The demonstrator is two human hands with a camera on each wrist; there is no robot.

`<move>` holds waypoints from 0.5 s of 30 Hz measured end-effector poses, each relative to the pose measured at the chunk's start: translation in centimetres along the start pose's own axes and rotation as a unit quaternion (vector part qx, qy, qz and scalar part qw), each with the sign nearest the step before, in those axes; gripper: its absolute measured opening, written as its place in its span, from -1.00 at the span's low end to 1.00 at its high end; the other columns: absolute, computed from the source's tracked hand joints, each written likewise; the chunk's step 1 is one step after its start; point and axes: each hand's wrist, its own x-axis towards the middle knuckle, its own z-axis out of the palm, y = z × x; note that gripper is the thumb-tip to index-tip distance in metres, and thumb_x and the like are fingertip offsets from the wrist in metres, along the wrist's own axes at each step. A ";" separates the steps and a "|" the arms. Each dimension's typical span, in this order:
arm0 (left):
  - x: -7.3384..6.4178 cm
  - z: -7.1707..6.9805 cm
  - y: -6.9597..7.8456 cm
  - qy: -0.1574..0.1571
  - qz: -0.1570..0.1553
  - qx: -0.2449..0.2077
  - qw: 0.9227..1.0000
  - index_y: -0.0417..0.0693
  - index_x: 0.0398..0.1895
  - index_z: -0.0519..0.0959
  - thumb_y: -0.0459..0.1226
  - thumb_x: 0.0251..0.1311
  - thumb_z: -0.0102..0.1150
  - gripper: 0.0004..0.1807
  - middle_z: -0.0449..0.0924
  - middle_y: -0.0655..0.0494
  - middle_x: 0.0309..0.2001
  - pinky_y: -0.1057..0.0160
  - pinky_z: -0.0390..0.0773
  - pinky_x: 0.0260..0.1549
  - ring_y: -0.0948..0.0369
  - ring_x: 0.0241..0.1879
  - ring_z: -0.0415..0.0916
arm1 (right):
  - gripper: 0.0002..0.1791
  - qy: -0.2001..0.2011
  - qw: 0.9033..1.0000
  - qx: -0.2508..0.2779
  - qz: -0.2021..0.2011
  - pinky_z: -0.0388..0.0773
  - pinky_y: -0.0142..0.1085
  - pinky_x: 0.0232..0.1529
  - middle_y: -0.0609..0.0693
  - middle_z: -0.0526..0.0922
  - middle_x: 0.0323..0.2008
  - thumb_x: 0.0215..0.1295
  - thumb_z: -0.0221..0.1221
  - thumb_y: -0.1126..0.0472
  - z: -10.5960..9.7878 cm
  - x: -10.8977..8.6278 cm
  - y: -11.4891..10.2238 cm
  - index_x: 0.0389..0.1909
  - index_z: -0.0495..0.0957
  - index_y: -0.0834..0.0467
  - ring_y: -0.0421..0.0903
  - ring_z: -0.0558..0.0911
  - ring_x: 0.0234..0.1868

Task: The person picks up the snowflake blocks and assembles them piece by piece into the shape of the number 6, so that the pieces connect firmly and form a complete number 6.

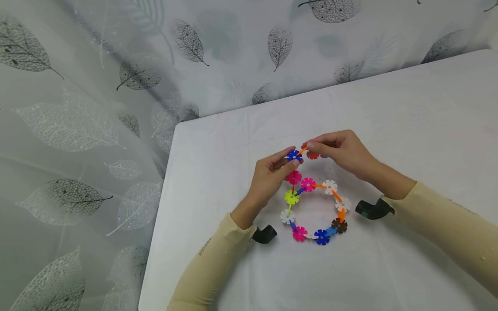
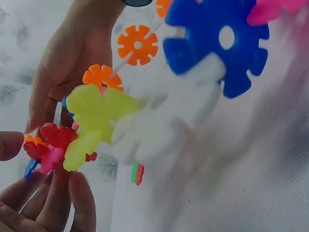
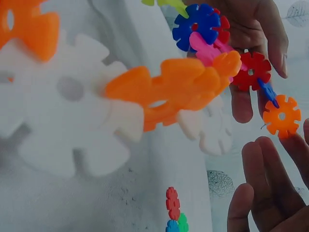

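My left hand pinches a blue snowflake disc between thumb and fingers. My right hand grips an orange disc, which meets the blue disc's edge. Below the blue disc runs a chain of slotted discs, with a pink disc and a yellow disc. The chain forms a loop, with a white disc, a brown disc and a dark blue disc. In the right wrist view the orange disc touches the right fingertips.
Behind the right hand lies a red disc, partly hidden, beside a light blue piece. A white cloth covers the table. A leaf-patterned curtain hangs along its back and left edges. Black wrist cameras sit under both forearms.
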 end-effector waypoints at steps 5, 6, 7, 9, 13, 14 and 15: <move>0.1 -0.1 -0.3 -0.004 -0.003 0.007 1.000 -0.10 0.30 0.57 -0.18 0.43 0.21 -0.57 0.74 0.07 -0.01 0.26 0.49 -0.41 0.09 -0.17 0.61 | -0.55 -0.012 1.000 -0.019 -0.016 0.49 -0.06 0.05 0.12 0.68 0.09 0.60 -0.01 -0.04 -0.2 0.1 -0.1 0.22 0.62 0.14 0.09 0.59 0.10; 0.1 -0.1 -0.4 -0.004 -0.004 0.004 1.000 -0.11 0.30 0.57 -0.19 0.44 0.20 -0.57 0.74 0.07 -0.01 0.26 0.49 -0.39 0.07 -0.16 0.60 | -0.52 -0.005 1.000 -0.022 -0.020 0.48 -0.04 0.07 0.11 0.65 0.14 0.61 -0.06 -0.06 -0.3 0.2 -0.1 0.26 0.59 0.13 0.09 0.59 0.13; 0.1 -0.1 -0.4 -0.004 -0.005 0.000 1.000 -0.11 0.29 0.58 -0.19 0.44 0.20 -0.58 0.74 0.07 -0.01 0.26 0.50 -0.36 0.05 -0.13 0.61 | -0.50 0.007 0.999 -0.023 -0.023 0.47 -0.04 0.09 0.10 0.63 0.18 0.62 -0.09 -0.07 -0.4 0.2 -0.1 0.30 0.56 0.12 0.08 0.58 0.16; 0.2 -0.1 -0.5 0.000 -0.009 -0.007 1.000 -0.10 0.27 0.59 -0.20 0.43 0.21 -0.60 0.74 0.07 -0.01 0.28 0.58 -0.23 -0.01 -0.04 0.63 | -0.48 0.041 0.999 -0.022 -0.027 0.49 -0.13 0.11 0.08 0.58 0.25 0.63 -0.12 -0.08 -0.7 0.4 0.1 0.37 0.49 0.11 0.05 0.58 0.18; 0.2 0.0 -0.7 0.007 -0.020 -0.018 1.000 -0.13 0.25 0.60 -0.24 0.41 0.23 -0.61 0.74 0.05 -0.01 0.31 0.61 -0.13 -0.09 0.09 0.61 | -0.47 0.116 0.993 -0.017 -0.028 0.53 -0.40 -0.03 0.11 0.54 0.27 0.62 -0.09 -0.06 -1.5 0.7 0.6 0.44 0.40 0.09 -0.08 0.60 0.10; 0.2 0.0 -0.7 0.009 -0.024 -0.019 0.999 -0.14 0.25 0.61 -0.24 0.41 0.23 -0.61 0.74 0.06 -0.02 0.32 0.60 -0.17 -0.06 0.07 0.62 | -0.47 0.128 0.991 -0.016 -0.025 0.52 -0.45 -0.07 0.12 0.53 0.26 0.61 -0.07 -0.06 -1.8 0.8 0.8 0.45 0.39 0.09 -0.12 0.60 0.07; 0.2 0.0 -0.6 0.009 -0.030 -0.017 0.999 -0.12 0.25 0.61 -0.23 0.41 0.23 -0.61 0.75 0.07 -0.03 0.33 0.58 -0.24 -0.02 0.03 0.63 | -0.46 0.137 0.990 -0.016 -0.021 0.50 -0.47 -0.10 0.13 0.53 0.26 0.60 -0.05 -0.06 -2.0 0.8 1.1 0.45 0.39 0.09 -0.16 0.61 0.04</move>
